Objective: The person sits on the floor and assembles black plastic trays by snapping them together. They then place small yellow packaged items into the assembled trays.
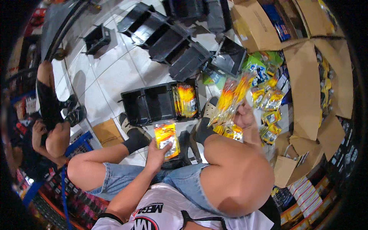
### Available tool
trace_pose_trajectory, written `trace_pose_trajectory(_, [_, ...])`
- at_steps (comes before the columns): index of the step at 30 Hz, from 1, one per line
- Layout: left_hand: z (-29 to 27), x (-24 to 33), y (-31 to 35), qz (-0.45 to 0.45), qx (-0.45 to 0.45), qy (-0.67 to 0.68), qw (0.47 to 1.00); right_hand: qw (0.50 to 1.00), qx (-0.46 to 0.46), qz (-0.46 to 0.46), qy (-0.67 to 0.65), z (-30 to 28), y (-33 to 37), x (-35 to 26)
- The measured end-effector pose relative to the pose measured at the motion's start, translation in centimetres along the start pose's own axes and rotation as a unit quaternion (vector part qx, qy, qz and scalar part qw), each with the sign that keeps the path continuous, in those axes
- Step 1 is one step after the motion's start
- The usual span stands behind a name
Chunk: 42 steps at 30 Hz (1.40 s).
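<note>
My left hand (155,156) is closed on a yellow and clear plastic packet (165,134), held upright over my lap. On the right, my right hand (245,115) is closed around a bunch of yellow-orange packets (231,96). That hand is slightly blurred, and the bunch partly hides its fingers. Between my feet and beyond my left hand sits a black divided bin (159,101). Its right compartment holds a row of upright yellow packets (186,100); the other two compartments show bare bottoms. Loose yellow packets (271,99) lie on the floor past my right hand.
Several black bins (168,40) are strewn across the white tile floor, with a small one (97,38) farther left. Open cardboard boxes (303,84) line the right side. A flat cardboard piece (107,132) lies by my left foot. Another person's legs (50,107) are at left.
</note>
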<state>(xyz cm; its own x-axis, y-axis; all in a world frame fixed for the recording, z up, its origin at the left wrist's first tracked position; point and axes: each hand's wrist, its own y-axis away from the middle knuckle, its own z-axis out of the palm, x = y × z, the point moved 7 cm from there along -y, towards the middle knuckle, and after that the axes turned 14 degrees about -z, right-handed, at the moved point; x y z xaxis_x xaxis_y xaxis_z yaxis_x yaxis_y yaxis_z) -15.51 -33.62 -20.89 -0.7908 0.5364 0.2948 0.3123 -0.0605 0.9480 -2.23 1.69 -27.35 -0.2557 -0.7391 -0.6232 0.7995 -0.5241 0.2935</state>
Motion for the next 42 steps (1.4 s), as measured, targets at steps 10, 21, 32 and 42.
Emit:
trace_pose_trajectory(10, [-16.3, 22.5, 11.4, 0.278, -0.024, 0.144, 0.949, 0.893, -0.067, -0.028, 0.444, 24.3, -5.7, -17.5])
trace_pose_trajectory(21, [-20.3, 24.4, 16.3, 0.328, -0.211, 0.337, 0.857, 0.615, -0.058, -0.066, 0.783, 14.9, -4.3, 8.1])
trace_pose_trajectory(32, [-23.9, 18.9, 21.2, 0.332, -0.162, 0.419, 0.83, 0.868, 0.221, -0.139, 0.421, 6.4, -0.6, 10.7])
trace_pose_trajectory(42, [-25.1, 16.6, 20.3, 0.344, -0.2, 0.385, 0.833, 0.886, 0.159, -0.047, 0.433, 5.6, 0.4, 14.2])
